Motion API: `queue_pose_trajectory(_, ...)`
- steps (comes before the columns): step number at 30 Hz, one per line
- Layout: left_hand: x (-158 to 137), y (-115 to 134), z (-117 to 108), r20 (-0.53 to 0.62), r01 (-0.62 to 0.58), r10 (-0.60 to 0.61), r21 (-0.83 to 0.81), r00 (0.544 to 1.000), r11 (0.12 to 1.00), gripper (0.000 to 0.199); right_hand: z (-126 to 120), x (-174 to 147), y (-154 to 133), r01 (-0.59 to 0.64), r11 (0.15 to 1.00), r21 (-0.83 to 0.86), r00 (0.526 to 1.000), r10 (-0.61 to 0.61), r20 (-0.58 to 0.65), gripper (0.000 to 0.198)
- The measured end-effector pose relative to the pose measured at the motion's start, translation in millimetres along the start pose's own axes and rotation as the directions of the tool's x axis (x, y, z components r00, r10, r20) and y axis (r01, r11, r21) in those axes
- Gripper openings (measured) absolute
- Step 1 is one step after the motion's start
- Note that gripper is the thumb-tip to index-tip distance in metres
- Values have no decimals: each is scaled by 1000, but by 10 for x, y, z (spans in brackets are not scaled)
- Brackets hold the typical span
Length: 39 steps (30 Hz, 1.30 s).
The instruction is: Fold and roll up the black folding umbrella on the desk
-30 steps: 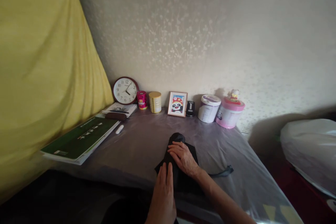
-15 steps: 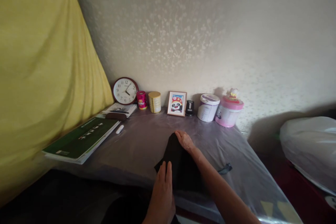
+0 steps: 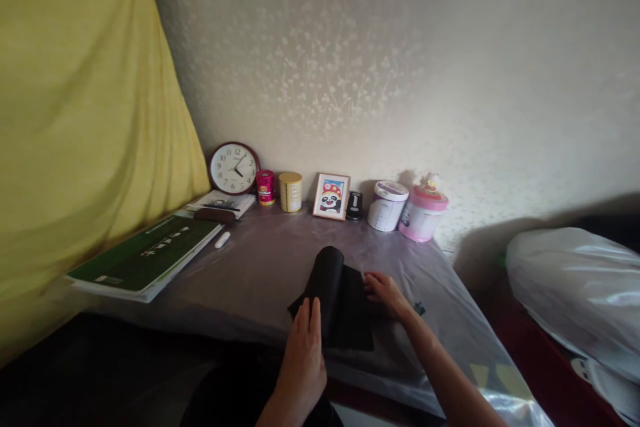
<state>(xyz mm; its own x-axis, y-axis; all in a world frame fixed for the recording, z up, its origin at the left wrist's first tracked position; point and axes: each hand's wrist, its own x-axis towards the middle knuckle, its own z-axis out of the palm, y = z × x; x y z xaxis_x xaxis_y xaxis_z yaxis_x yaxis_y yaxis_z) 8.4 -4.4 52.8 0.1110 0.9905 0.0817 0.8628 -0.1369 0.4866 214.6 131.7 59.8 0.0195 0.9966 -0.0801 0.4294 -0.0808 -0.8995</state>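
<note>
In the head view, a picture frame (image 3: 331, 197) with a panda print leans near the wall at the back of the table (image 3: 265, 280). In front of the frame, toward the person, lies a black cloth (image 3: 327, 287): its left part is a raised roll, its right part spreads flat on the table.

The left hand (image 3: 304, 347), at the near end in front of the frame, lies against the roll's left side, fingers straight and side by side; its thumb is hidden. The right hand (image 3: 385, 290), in front and to the right of the frame, has its fingers bent together at the flat part's right edge; whether they pinch the cloth, I cannot tell. A small dark strip (image 3: 419, 309) shows beside the right forearm.

Left of the frame stand a yellow-lidded can (image 3: 291, 193), a pink tin (image 3: 265, 187) and, farthest, a round clock (image 3: 234, 168). In front of the frame and well to its left lie a brown case (image 3: 215, 215), a small white object (image 3: 223, 240) and a green book (image 3: 150, 250). Just right of the frame is a small black object (image 3: 355, 205), then a white tub (image 3: 388, 208) and a pink-lidded tub (image 3: 424, 215).
</note>
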Motion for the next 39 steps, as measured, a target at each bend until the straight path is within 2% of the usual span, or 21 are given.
queue_pose_trajectory(3, -2, -5, 13, -19, -4, 4, -8, 1000, 1000, 78, 85, -103, -47, 1, 998, -62, 1000, 1, 24, 29)
queue_pose_trajectory(7, -4, 1, -2, 7, 2, -2, -6, 1000, 1000, 80, 188, -140, -70, -1, 982, -189, 999, -8, -51, 43)
queue_pose_trajectory(13, 4, 19, -47, 30, 7, -7, 4, 1000, 1000, 81, 328, -122, -76, 97, 958, -270, 979, -141, -147, 39)
queue_pose_trajectory(19, 15, -9, -11, 12, -7, 7, 8, 1000, 1000, 82, 451, -141, -269, 188, 972, -142, 978, -199, -64, 30)
queue_pose_trajectory(26, 9, -68, 83, -67, -12, 10, -25, 998, 1000, 85, 768, -146, -554, 116, 993, -15, 992, -117, -47, 39)
queue_pose_trajectory(31, 37, -130, 119, -118, -35, 28, -58, 993, 998, 80, 914, -145, -638, 115, 993, -13, 992, -114, 53, 35)
queue_pose_trajectory(35, 45, -181, 146, -150, -33, 20, -83, 988, 996, 74, 933, -164, -644, 206, 976, -76, 975, -198, 104, 24)
queue_pose_trajectory(39, 13, -181, 103, -182, -76, 49, -143, 982, 987, 82, 951, -236, -654, 345, 929, -135, 935, -327, 140, 19)
